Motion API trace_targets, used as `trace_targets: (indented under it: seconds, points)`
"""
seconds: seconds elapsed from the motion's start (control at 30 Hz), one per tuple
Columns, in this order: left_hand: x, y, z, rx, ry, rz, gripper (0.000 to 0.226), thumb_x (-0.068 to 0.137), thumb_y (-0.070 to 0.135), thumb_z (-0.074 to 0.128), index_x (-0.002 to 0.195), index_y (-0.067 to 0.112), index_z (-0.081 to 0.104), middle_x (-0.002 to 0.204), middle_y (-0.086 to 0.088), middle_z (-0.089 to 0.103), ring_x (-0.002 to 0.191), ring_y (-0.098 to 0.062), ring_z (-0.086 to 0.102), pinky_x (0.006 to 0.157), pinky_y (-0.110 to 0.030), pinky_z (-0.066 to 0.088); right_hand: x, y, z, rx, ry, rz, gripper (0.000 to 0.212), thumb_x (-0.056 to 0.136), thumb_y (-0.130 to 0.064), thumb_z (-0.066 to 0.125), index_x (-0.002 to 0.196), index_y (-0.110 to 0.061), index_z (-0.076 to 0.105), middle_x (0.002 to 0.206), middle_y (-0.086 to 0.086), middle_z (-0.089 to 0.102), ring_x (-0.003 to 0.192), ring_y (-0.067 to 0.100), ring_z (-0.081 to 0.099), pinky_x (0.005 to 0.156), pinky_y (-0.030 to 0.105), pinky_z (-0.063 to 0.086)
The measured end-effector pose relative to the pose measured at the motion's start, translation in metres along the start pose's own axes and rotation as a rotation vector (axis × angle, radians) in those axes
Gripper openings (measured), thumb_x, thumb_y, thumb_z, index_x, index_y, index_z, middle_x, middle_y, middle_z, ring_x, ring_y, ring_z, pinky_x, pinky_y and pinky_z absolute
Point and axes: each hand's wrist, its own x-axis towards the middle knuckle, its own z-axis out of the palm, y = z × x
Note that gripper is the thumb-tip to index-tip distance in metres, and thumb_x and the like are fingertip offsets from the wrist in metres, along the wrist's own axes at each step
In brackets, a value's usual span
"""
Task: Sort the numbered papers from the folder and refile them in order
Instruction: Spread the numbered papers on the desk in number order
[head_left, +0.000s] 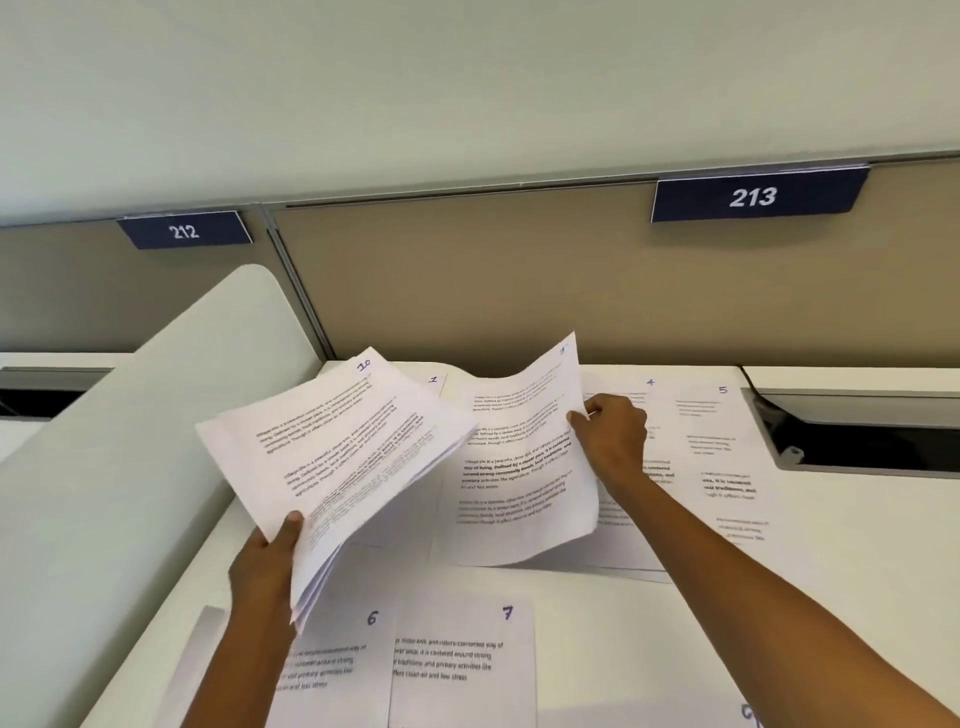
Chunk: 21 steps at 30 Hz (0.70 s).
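Note:
My left hand (270, 556) grips a stack of several white printed sheets (337, 447) by its lower left corner, raised above the desk; the top sheet is marked 10. My right hand (613, 436) pinches the right edge of a single sheet (519, 467), which is lifted and curled over the desk's middle; its number is too faint to read. Flat on the white desk (649, 649) lie the sheets numbered 1 (434, 380), 4 (649, 384), 5 (727, 441), 6 (343, 665) and 7 (462, 660). No folder is in view.
A curved white side divider (130, 467) rises at the left. A beige partition (467, 286) with signs 212 (184, 231) and 213 (753, 197) backs the desk. Dark cable slots sit at the right (857, 436) and far left (41, 389). Another sheet's corner (748, 712) shows at the lower right.

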Motion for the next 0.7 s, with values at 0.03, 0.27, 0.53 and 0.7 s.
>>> trace_targets:
  seconds: [0.03,0.27,0.53,0.7]
  points:
    - [0.006,-0.005,0.001,0.027,-0.001,-0.002,0.033,0.093,0.024,0.057,0.122,0.008,0.056,0.117,-0.012,0.061,0.106,-0.032,0.058,0.095,-0.045,0.045,0.001,0.003,0.005,-0.003,-0.003,0.022,0.019,0.090,-0.015,0.064,0.100,0.000,0.067,0.100,0.011,0.066,0.095,0.026,0.059,0.074,0.027,0.038]
    - [0.016,-0.020,0.007,0.180,-0.023,-0.010,0.033,0.093,0.028,0.057,0.118,0.006,0.057,0.107,-0.009,0.060,0.092,-0.030,0.056,0.079,-0.037,0.044,-0.003,0.022,0.025,-0.005,0.018,0.111,0.020,0.088,-0.015,0.066,0.087,0.005,0.066,0.083,0.011,0.062,0.080,0.026,0.057,0.072,0.028,0.038]
    - [0.007,-0.016,0.006,0.264,-0.067,0.012,0.038,0.095,0.029,0.053,0.123,0.003,0.056,0.121,-0.018,0.060,0.090,-0.027,0.051,0.077,-0.034,0.037,-0.001,0.026,0.016,-0.111,0.081,0.164,0.024,0.091,-0.025,0.063,0.103,-0.004,0.066,0.106,0.012,0.067,0.102,0.030,0.058,0.072,0.028,0.035]
    - [0.000,-0.011,0.013,0.242,-0.111,0.038,0.036,0.093,0.028,0.056,0.121,0.006,0.057,0.114,-0.016,0.062,0.084,-0.025,0.054,0.069,-0.030,0.040,0.008,0.040,0.016,-0.236,0.057,0.127,0.036,0.086,-0.024,0.068,0.116,-0.006,0.059,0.117,0.014,0.062,0.112,0.035,0.053,0.085,0.038,0.045]
